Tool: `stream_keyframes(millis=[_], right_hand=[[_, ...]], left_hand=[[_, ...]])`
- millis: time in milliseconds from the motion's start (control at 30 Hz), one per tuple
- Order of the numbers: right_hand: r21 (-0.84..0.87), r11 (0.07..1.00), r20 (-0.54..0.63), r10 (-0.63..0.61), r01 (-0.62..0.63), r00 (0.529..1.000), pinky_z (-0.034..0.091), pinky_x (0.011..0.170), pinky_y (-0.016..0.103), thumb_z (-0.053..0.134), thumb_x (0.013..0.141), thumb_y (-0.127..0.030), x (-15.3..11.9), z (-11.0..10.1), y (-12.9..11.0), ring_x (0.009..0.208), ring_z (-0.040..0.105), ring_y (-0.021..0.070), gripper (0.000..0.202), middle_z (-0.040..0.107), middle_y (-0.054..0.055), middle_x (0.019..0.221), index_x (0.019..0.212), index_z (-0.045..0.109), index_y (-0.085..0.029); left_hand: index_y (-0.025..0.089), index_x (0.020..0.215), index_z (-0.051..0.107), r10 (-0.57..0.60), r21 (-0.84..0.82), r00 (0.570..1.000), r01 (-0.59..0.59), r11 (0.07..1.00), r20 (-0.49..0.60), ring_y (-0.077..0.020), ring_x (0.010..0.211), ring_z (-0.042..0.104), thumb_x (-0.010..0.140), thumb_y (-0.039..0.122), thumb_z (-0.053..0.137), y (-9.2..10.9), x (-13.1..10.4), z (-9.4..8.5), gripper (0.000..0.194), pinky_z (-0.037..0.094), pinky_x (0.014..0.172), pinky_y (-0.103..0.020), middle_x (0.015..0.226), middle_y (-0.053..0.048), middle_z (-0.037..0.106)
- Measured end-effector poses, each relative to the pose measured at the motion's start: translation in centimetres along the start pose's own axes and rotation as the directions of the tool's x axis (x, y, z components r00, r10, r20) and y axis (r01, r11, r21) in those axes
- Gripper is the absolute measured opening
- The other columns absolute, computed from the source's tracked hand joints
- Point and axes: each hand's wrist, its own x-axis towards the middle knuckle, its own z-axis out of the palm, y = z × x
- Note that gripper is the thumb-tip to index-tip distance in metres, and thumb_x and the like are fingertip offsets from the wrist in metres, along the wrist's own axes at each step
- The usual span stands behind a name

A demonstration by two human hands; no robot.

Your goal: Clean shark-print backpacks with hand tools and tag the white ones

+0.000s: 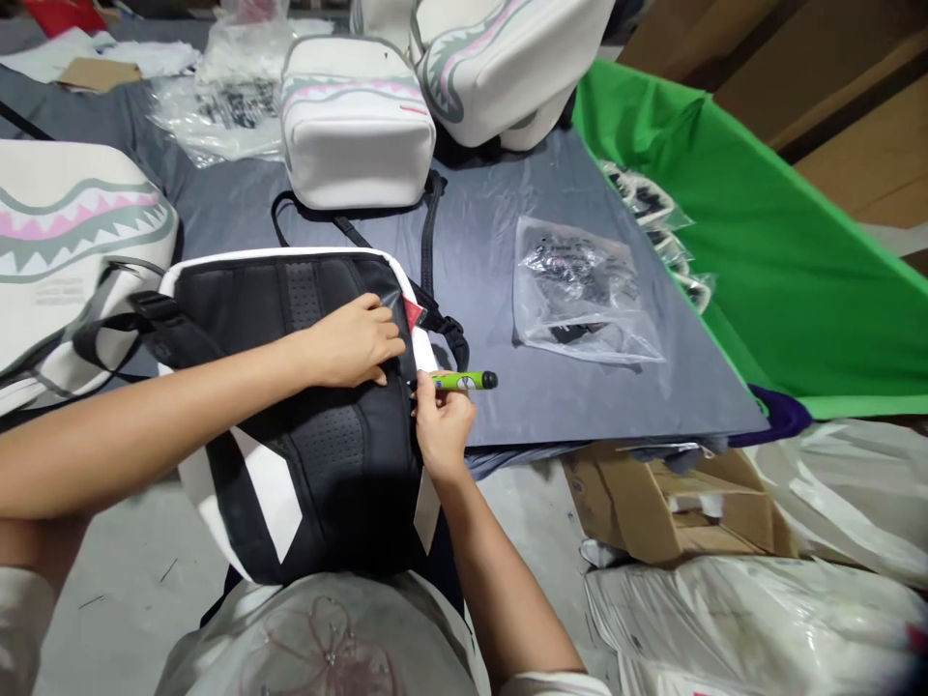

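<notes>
A black-backed backpack [330, 435] with white edging leans between the table edge and my lap, its back panel and straps facing up. My left hand [357, 340] lies on that panel near its right edge, fingers bent and gripping the black fabric. In my right hand [444, 416] is a green marker [471, 381], pinched between thumb and fingers. The marker's black end points right; its other end meets the backpack's right side seam, and I cannot tell if the tip touches. A small red tag [413, 312] shows on the white edge just above.
White backpacks with printed teeth [359, 121] stand at the back and left of the grey table [478, 251]. A clear plastic bag [584, 290] lies to the right, beside a green cloth barrier [732, 242]. Below are a cardboard box [623, 503] and stacked plastic bags [746, 619].
</notes>
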Motion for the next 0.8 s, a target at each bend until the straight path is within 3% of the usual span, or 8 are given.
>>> stream_keyframes(millis=[167,267,400,467,533,667,733,800], right_hand=[[0.214,0.972,0.014,-0.098,0.093,0.995,0.049,0.052,0.026,0.061,0.088,-0.046,-0.4,-0.8,-1.8,0.053,0.058,0.0125,0.028,0.06,-0.002,0.067,0.084,0.058,-0.019],[0.348,0.929,0.016,-0.143,0.128,0.99,0.047,0.046,0.024,0.061,0.089,-0.048,-1.6,-2.7,-5.4,0.046,0.056,0.0113,0.029,0.06,-0.004,0.061,0.086,0.057,-0.02],[0.458,0.823,-0.003,-0.377,0.337,0.926,0.053,0.052,0.025,0.062,0.092,-0.042,-3.8,-6.5,-10.7,0.05,0.061,0.0105,0.024,0.069,-0.003,0.073,0.105,0.056,-0.023],[0.428,0.812,0.069,-0.467,0.397,0.881,0.057,0.061,0.028,0.061,0.093,-0.037,-4.6,-7.9,-11.7,0.058,0.067,0.0121,0.026,0.073,-0.001,0.084,0.117,0.055,-0.026],[0.355,0.828,0.17,-0.513,0.433,0.841,0.06,0.067,0.031,0.059,0.095,-0.033,-5.0,-8.4,-11.2,0.068,0.071,0.015,0.026,0.074,0.002,0.092,0.12,0.056,-0.027],[0.152,0.786,0.269,-0.616,0.599,0.74,0.06,0.085,0.039,0.057,0.094,-0.024,-4.7,-7.8,-7.7,0.092,0.073,0.0204,0.025,0.075,0.007,0.106,0.118,0.06,-0.024],[0.093,0.714,0.286,-0.686,0.694,0.669,0.058,0.09,0.042,0.056,0.092,-0.018,-4.4,-7.3,-6.6,0.1,0.07,0.0215,0.03,0.074,0.007,0.109,0.122,0.059,-0.025],[0.068,0.629,0.293,-0.755,0.775,0.587,0.057,0.088,0.043,0.057,0.089,-0.014,-4.2,-6.7,-6.5,0.1,0.069,0.0223,0.038,0.074,0.007,0.108,0.125,0.057,-0.025]], left_hand=[[0.016,0.077,0.062,-0.07,0.078,0.997,0.069,0.995,0.01,-0.0194,0.076,0.058,0.079,0.044,0.074,1.0,-1.0,-4.0,0.031,0.034,0.072,-0.033,0.076,-0.003,0.068],[0.016,0.077,0.061,-0.169,0.148,0.976,0.188,0.971,-0.135,-0.0191,0.073,0.057,0.082,0.039,0.071,4.4,-3.8,-8.5,0.026,0.033,0.069,-0.034,0.075,-0.003,0.067],[0.016,0.077,0.059,-0.306,0.136,0.913,0.351,0.926,-0.272,-0.0195,0.072,0.057,0.088,0.039,0.065,10.5,-7.6,-13.3,0.026,0.034,0.067,-0.034,0.073,-0.003,0.064],[0.017,0.078,0.059,-0.418,0.047,0.856,0.451,0.891,-0.303,-0.0198,0.072,0.058,0.09,0.047,0.061,13.1,-8.6,-13.2,0.032,0.035,0.066,-0.034,0.073,-0.004,0.064],[0.017,0.081,0.061,-0.519,-0.075,0.815,0.519,0.852,-0.259,-0.0205,0.073,0.06,0.088,0.054,0.06,14.6,-8.9,-11.4,0.038,0.039,0.065,-0.034,0.075,-0.004,0.066],[0.018,0.095,0.067,-0.456,-0.263,0.887,0.424,0.867,-0.075,-0.0187,0.079,0.066,0.093,0.04,0.058,14.0,-8.7,-7.5,0.024,0.045,0.067,-0.03,0.085,-0.003,0.072],[0.019,0.104,0.068,-0.444,-0.221,0.874,0.402,0.889,-0.198,-0.0202,0.091,0.066,0.097,0.029,0.051,12.5,-8.9,-7.1,0.021,0.047,0.079,-0.033,0.099,-0.006,0.073],[0.021,0.123,0.062,-0.499,-0.147,0.793,0.479,0.865,-0.35,-0.0274,0.117,0.057,0.095,0.031,0.054,10.7,-9.3,-7.6,0.031,0.042,0.098,-0.044,0.126,-0.012,0.065]])
